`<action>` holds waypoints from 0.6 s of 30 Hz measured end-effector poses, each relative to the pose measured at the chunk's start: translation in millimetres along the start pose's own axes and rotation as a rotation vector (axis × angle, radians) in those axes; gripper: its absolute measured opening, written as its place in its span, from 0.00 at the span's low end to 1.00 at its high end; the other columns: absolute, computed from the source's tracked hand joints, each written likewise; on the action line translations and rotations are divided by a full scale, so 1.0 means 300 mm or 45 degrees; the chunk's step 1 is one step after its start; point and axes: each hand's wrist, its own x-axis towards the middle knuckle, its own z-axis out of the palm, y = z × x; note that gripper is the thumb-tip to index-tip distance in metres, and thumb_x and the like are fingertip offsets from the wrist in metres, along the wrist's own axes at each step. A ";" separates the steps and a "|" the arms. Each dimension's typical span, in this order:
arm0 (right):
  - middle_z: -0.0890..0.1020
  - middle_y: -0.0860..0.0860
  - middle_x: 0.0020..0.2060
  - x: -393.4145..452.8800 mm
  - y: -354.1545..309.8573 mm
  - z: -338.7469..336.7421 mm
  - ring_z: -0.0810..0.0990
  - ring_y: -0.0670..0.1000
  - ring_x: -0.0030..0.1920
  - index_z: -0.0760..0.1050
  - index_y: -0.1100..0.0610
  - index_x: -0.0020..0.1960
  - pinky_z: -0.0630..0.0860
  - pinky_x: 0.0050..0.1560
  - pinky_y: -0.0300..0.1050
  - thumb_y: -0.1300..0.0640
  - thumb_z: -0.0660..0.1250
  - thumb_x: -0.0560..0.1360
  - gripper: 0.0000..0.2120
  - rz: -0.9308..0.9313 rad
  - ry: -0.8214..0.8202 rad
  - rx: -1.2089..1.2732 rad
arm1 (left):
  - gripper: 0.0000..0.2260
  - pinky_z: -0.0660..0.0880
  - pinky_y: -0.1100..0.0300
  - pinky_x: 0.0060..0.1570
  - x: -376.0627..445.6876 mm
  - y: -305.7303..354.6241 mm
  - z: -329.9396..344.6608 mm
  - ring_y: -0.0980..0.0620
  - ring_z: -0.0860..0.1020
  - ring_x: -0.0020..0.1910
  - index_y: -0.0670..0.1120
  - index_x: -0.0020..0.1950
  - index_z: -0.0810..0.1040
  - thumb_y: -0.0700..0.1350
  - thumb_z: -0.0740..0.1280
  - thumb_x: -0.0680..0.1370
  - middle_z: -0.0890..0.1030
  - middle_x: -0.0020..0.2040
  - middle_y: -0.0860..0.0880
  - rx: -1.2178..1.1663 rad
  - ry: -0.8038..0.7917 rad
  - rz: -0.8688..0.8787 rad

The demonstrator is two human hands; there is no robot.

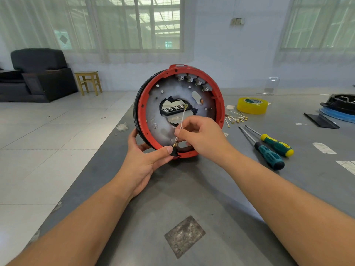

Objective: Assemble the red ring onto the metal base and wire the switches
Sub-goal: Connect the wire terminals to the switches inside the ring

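Observation:
The red ring (141, 104) stands on edge on the grey table, fitted around the round metal base (165, 93). Several grey switches (192, 78) sit along its upper inner rim. My left hand (146, 160) grips the lower left of the ring, its thumb pressing a small black switch (174, 152) at the bottom rim. My right hand (199, 135) pinches a thin white wire (183, 116) whose lower brass terminal meets the black switch; its upper brass terminal points up over the base's central hole.
Two screwdrivers (269, 148) lie to the right. A bundle of spare white wires (235, 118) and a yellow tape roll (252, 105) sit behind them. Black and blue parts (338, 108) lie at the far right. The table's left edge (107, 148) drops to a tiled floor.

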 end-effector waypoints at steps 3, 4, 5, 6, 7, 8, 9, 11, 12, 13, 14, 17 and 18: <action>0.87 0.46 0.41 -0.004 0.007 -0.004 0.86 0.46 0.44 0.83 0.53 0.43 0.81 0.54 0.53 0.56 0.75 0.75 0.03 -0.113 -0.005 -0.054 | 0.53 0.85 0.51 0.47 0.005 -0.003 -0.001 0.41 0.87 0.55 0.63 0.78 0.60 0.33 0.82 0.63 0.76 0.68 0.35 -0.030 0.003 -0.003; 0.87 0.46 0.42 -0.007 0.008 -0.004 0.85 0.45 0.44 0.83 0.53 0.43 0.81 0.53 0.50 0.56 0.75 0.75 0.02 -0.164 -0.012 -0.087 | 0.53 0.85 0.51 0.47 0.006 -0.005 -0.003 0.41 0.87 0.55 0.63 0.78 0.60 0.33 0.82 0.63 0.76 0.68 0.35 -0.027 0.001 -0.003; 0.86 0.46 0.42 -0.011 0.009 -0.005 0.84 0.44 0.45 0.83 0.53 0.43 0.80 0.53 0.48 0.57 0.75 0.75 0.02 -0.231 -0.022 -0.135 | 0.54 0.85 0.51 0.47 0.007 -0.006 -0.004 0.41 0.87 0.55 0.64 0.78 0.60 0.34 0.82 0.62 0.76 0.68 0.36 -0.019 0.001 -0.004; 0.86 0.46 0.42 -0.013 0.008 -0.007 0.84 0.44 0.45 0.83 0.54 0.44 0.79 0.52 0.45 0.58 0.75 0.74 0.02 -0.313 -0.033 -0.196 | 0.55 0.85 0.51 0.47 0.008 -0.008 -0.006 0.41 0.87 0.55 0.64 0.79 0.60 0.34 0.83 0.62 0.75 0.68 0.36 -0.011 0.000 -0.006; 0.85 0.47 0.42 -0.014 0.007 -0.009 0.83 0.45 0.45 0.83 0.55 0.44 0.78 0.50 0.44 0.58 0.75 0.74 0.01 -0.398 -0.042 -0.261 | 0.55 0.85 0.51 0.47 0.009 -0.008 -0.008 0.42 0.87 0.55 0.65 0.79 0.60 0.35 0.83 0.61 0.75 0.68 0.37 -0.006 0.000 -0.007; 0.85 0.47 0.42 -0.015 0.006 -0.011 0.82 0.45 0.45 0.83 0.56 0.44 0.78 0.49 0.43 0.59 0.75 0.74 0.01 -0.475 -0.047 -0.317 | 0.55 0.85 0.51 0.47 0.010 -0.008 -0.009 0.42 0.87 0.55 0.65 0.79 0.60 0.35 0.83 0.61 0.76 0.68 0.37 -0.008 0.001 -0.008; 0.85 0.48 0.42 -0.016 0.006 -0.014 0.82 0.46 0.45 0.84 0.57 0.44 0.77 0.49 0.43 0.60 0.75 0.74 0.01 -0.535 -0.046 -0.359 | 0.55 0.85 0.51 0.47 0.012 -0.008 -0.010 0.41 0.87 0.55 0.65 0.79 0.60 0.34 0.83 0.61 0.76 0.68 0.36 -0.016 0.003 -0.010; 0.85 0.49 0.42 -0.014 0.012 -0.021 0.83 0.48 0.44 0.84 0.58 0.44 0.78 0.47 0.46 0.61 0.76 0.74 0.01 -0.599 -0.030 -0.392 | 0.54 0.85 0.49 0.48 0.014 -0.011 -0.010 0.39 0.87 0.56 0.64 0.78 0.60 0.34 0.83 0.62 0.76 0.68 0.34 -0.041 0.007 -0.009; 0.85 0.50 0.42 -0.014 0.016 -0.024 0.84 0.48 0.44 0.84 0.58 0.45 0.78 0.47 0.48 0.61 0.76 0.74 0.01 -0.608 -0.022 -0.396 | 0.53 0.85 0.48 0.49 0.016 -0.012 -0.010 0.38 0.86 0.56 0.63 0.78 0.60 0.33 0.83 0.63 0.77 0.68 0.33 -0.054 0.009 -0.008; 0.85 0.50 0.42 -0.013 0.019 -0.026 0.84 0.49 0.44 0.85 0.58 0.45 0.79 0.46 0.49 0.61 0.76 0.74 0.01 -0.611 -0.015 -0.399 | 0.52 0.85 0.48 0.49 0.017 -0.014 -0.011 0.37 0.86 0.56 0.63 0.78 0.61 0.32 0.82 0.64 0.77 0.68 0.33 -0.063 0.011 -0.008; 0.86 0.50 0.41 -0.012 0.023 -0.028 0.84 0.49 0.44 0.85 0.58 0.45 0.79 0.46 0.49 0.61 0.76 0.74 0.01 -0.615 -0.008 -0.400 | 0.51 0.85 0.48 0.49 0.018 -0.016 -0.012 0.37 0.86 0.56 0.63 0.78 0.61 0.32 0.82 0.65 0.77 0.68 0.33 -0.067 0.012 -0.007; 0.86 0.50 0.42 -0.013 0.028 -0.032 0.84 0.48 0.44 0.86 0.58 0.44 0.79 0.45 0.44 0.61 0.77 0.73 0.01 -0.638 0.005 -0.382 | 0.51 0.85 0.48 0.49 0.020 -0.020 -0.016 0.38 0.86 0.56 0.62 0.78 0.62 0.30 0.81 0.66 0.76 0.69 0.32 -0.074 0.017 -0.009; 0.86 0.50 0.42 -0.015 0.029 -0.034 0.84 0.46 0.44 0.86 0.58 0.43 0.77 0.43 0.39 0.62 0.77 0.72 0.01 -0.644 -0.004 -0.365 | 0.51 0.85 0.48 0.49 0.021 -0.021 -0.017 0.37 0.86 0.56 0.62 0.78 0.61 0.30 0.81 0.66 0.76 0.69 0.32 -0.079 0.015 -0.010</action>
